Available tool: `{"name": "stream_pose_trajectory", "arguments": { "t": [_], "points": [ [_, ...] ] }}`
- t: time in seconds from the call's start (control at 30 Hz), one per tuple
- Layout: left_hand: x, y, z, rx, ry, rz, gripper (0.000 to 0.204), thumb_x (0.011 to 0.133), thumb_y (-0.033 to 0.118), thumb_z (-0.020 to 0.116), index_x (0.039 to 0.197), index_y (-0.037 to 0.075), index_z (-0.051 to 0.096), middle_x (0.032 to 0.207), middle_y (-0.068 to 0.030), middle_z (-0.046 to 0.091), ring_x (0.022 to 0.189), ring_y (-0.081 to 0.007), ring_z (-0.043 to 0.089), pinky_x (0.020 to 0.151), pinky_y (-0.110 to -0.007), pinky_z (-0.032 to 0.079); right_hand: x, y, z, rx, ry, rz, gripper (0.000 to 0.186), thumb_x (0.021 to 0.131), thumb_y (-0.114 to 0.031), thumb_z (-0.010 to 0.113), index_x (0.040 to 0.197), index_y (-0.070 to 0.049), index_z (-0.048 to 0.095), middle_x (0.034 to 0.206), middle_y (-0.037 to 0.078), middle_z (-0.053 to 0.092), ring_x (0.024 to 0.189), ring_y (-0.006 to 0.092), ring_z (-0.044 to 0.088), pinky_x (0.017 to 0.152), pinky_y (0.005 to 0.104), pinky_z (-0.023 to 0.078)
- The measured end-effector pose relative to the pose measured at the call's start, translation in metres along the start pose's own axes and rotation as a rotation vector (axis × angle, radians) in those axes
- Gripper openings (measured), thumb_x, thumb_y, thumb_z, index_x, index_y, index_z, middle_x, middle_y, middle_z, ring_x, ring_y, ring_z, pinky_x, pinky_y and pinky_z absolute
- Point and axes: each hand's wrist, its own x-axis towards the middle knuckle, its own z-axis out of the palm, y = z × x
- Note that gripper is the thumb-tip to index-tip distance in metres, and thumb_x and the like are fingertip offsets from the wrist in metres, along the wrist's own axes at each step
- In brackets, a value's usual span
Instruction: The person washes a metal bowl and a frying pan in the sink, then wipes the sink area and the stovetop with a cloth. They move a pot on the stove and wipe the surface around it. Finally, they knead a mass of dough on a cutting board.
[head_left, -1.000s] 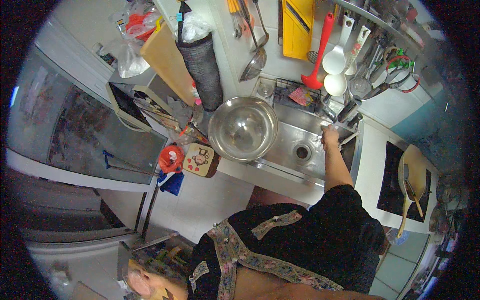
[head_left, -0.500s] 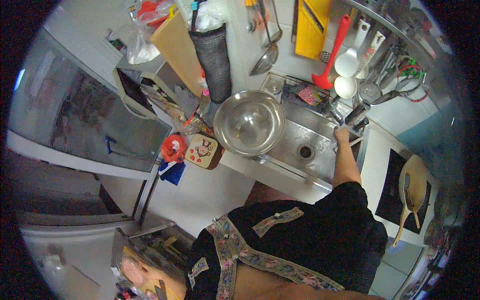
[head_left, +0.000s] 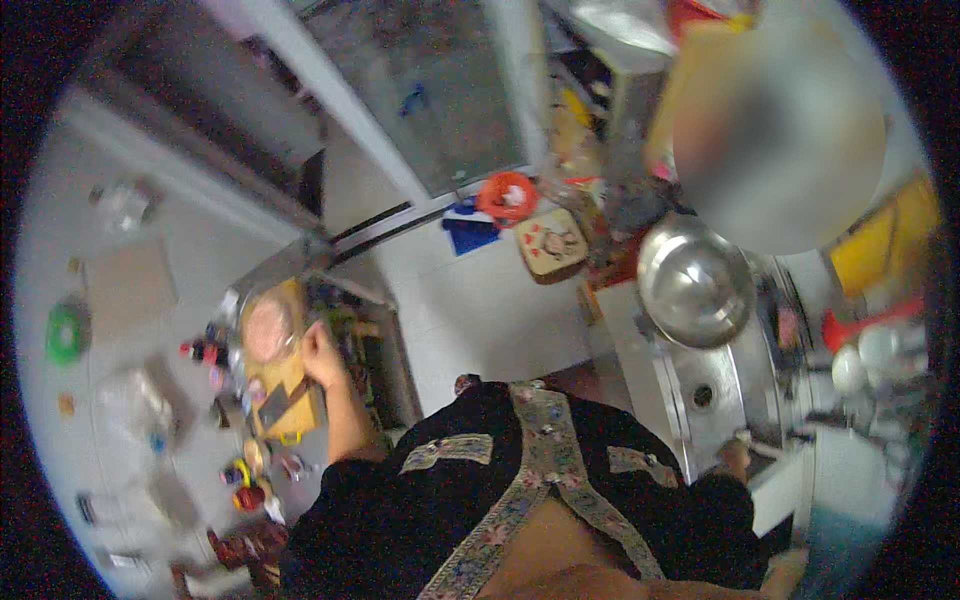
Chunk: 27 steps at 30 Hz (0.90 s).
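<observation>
My left hand is at the right edge of a round pinkish dish. Its fingers look curled, but blur hides whether they hold the rim or something else. The dish rests on a yellow board, where a dark flat blade-like piece also lies. On the other side, my right hand is low by the near end of the steel sink; its fingers are smeared. A large shiny steel basin sits over the sink's far end.
A box with a cartoon face stands on the floor beside an orange-red lined bin and a blue dustpan. Bottles and jars crowd around the board. Ladles and spoons hang at right.
The view has swung left, so the sink and basin now appear further right. My left hand has come into view by the dish. My right hand was by the tap, near the sink's right end.
</observation>
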Motion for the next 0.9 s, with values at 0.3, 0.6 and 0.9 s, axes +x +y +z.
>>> {"name": "stream_pose_trajectory", "arguments": {
  "t": [0.3, 0.6, 0.9],
  "points": [
    [0.024, -0.013, -0.034, -0.115, 0.123, -0.016, 0.016, 0.095, 0.012, 0.069, 0.102, -0.001, 0.071, 0.095, -0.0052, 0.072, 0.091, -0.0109, 0.064, 0.085, -0.026, 0.05, -0.03, -0.175, 0.047, -0.155, 0.131, -0.08, 0.043, 0.096, -0.031, 0.056, 0.132, -0.009, 0.06, 0.133, 0.013, 0.06, 0.118, 0.0286, 0.059, 0.093, 0.0449, 0.047],
    [0.094, -0.069, -0.098, 0.037, 0.278, -0.072, 0.014, 0.092, 0.014, 0.071, 0.097, 0.001, 0.073, 0.098, -0.0108, 0.072, 0.092, -0.0197, 0.066, 0.087, -0.032, 0.05, -0.082, -0.319, 0.102, -0.326, -0.352, -0.221, 0.042, 0.1, -0.032, 0.054, 0.133, -0.007, 0.059, 0.13, 0.012, 0.062, 0.114, 0.0265, 0.061, 0.091, 0.0428, 0.048],
    [0.179, -0.114, -0.157, 0.452, 0.123, 0.183, 0.036, 0.087, 0.018, 0.07, 0.12, 0.004, 0.069, 0.125, -0.0196, 0.066, 0.118, -0.0371, 0.059, 0.104, -0.043, 0.045, -0.04, -0.448, 0.088, -0.857, -0.723, -0.638, 0.041, 0.103, -0.033, 0.052, 0.134, -0.006, 0.058, 0.126, 0.01, 0.065, 0.11, 0.0243, 0.063, 0.088, 0.0408, 0.049]
  ]
}}
